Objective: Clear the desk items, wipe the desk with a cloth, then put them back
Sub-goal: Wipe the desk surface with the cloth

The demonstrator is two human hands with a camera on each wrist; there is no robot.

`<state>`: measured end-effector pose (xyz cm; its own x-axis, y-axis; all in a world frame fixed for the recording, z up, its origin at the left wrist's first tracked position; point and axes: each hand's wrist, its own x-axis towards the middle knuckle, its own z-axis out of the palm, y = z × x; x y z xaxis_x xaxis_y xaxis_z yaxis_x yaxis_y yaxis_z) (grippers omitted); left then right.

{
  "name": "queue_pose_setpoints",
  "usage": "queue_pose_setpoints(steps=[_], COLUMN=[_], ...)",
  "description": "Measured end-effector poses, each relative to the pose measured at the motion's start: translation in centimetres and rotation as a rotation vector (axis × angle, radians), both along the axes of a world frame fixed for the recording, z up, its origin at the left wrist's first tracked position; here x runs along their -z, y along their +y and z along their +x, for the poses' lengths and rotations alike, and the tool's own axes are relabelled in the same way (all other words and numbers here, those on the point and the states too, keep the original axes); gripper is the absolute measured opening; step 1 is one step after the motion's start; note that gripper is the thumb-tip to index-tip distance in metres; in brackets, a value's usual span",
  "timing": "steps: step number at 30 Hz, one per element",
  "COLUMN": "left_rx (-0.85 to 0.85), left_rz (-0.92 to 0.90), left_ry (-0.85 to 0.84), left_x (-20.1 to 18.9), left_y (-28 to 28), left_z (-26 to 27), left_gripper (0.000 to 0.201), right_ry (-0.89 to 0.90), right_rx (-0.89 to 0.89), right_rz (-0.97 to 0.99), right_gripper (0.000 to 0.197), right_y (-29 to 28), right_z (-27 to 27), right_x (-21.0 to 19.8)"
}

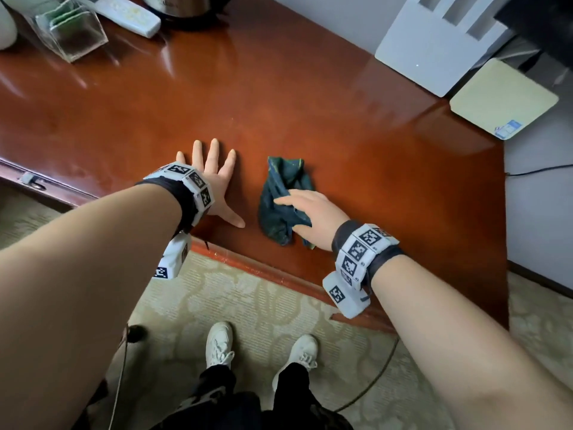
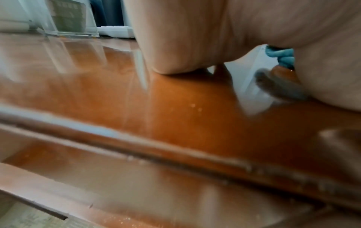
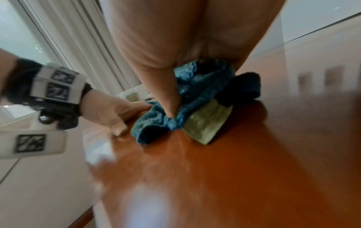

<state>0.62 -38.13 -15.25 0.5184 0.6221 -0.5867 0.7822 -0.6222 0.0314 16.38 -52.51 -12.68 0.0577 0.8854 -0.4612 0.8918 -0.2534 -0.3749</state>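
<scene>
Caught mid-wipe, apparently. Pinching the bunched blue cloth (image 1: 280, 193) on the desk (image 1: 310, 103) near its front edge: right hand (image 1: 316, 215), thumb against fingers. Just left, pressed flat with fingers splayed, holding nothing: left hand (image 1: 214, 184). Yet to go back (parked far left): clear box (image 1: 73, 32), remote (image 1: 130, 13).

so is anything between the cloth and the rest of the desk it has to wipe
Nothing visible. The right hand holds the cloth and the desk ahead is bare. The left hand lies flat beside it, not touching; the clear box and remote sit at the far left.
</scene>
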Motion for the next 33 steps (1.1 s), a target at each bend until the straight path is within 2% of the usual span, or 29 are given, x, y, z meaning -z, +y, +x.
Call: queue_pose_setpoints(steps=[6, 8, 10, 12, 14, 16, 18, 20, 22, 24, 28, 31, 33], left_rx=[0.036, 0.036, 0.039, 0.044, 0.042, 0.037, 0.036, 0.033, 0.024, 0.023, 0.221, 0.326, 0.351], left_rz=[-0.001, -0.006, -0.002, 0.005, 0.007, 0.008, 0.02, 0.027, 0.031, 0.037, 0.042, 0.017, 0.002], left_ry=[-0.107, -0.125, -0.127, -0.126, -0.12, -0.111, -0.109, -0.105, -0.089, -0.085, -0.081, -0.093, -0.09], left_x=[0.2, 0.2, 0.2, 0.1, 0.0, 0.0, 0.0, 0.1, -0.1, -0.6, -1.5, -1.3, -0.8], left_y=[-1.4, -2.2, -2.8, -3.4, -3.7, -4.2, -4.7, -5.1, -5.3, -5.7, -8.9, -11.7, -13.0], left_z=[-1.3, -1.4, -1.4, -1.4, -1.3, -1.0, -1.0, -1.0, -1.1, -0.6, 2.8, 5.5, 6.7], left_gripper=[0.117, 0.107, 0.099, 0.092, 0.087, 0.083, 0.08, 0.078, 0.077, 0.075, 0.071, 0.074, 0.076], right_ry=[0.11, 0.204, 0.243, 0.164, 0.003, -0.085, -0.112, -0.222, -0.343, -0.382, -0.429, -0.455, -0.488], right_rx=[-0.099, -0.023, 0.144, 0.258, 0.329, 0.395, 0.344, 0.248, 0.216, 0.215, 0.166, 0.22, 0.32], right_rz=[-0.113, -0.064, 0.107, 0.183, 0.132, 0.032, -0.067, -0.123, -0.088, -0.039, 0.033, 0.062, 0.02], right_gripper=[0.047, 0.04, 0.038, 0.037, 0.037, 0.045, 0.063, 0.069, 0.063, 0.056, 0.05, 0.048, 0.047], right_y=[-4.8, -5.6, -5.8, -5.5, -5.3, -5.4, -5.6, -5.8, -6.1, -6.6, -9.1, -12.6, -15.5], right_z=[-3.0, -3.1, -2.6, -1.6, -0.4, -0.4, -1.9, -4.0, -5.0, -4.9, -3.2, -1.4, 0.7], right_x=[-1.9, -3.2, -4.3, -4.5, -3.9, -2.9, -1.2, 0.8, 2.0, 2.5, 2.8, 3.0, 3.0])
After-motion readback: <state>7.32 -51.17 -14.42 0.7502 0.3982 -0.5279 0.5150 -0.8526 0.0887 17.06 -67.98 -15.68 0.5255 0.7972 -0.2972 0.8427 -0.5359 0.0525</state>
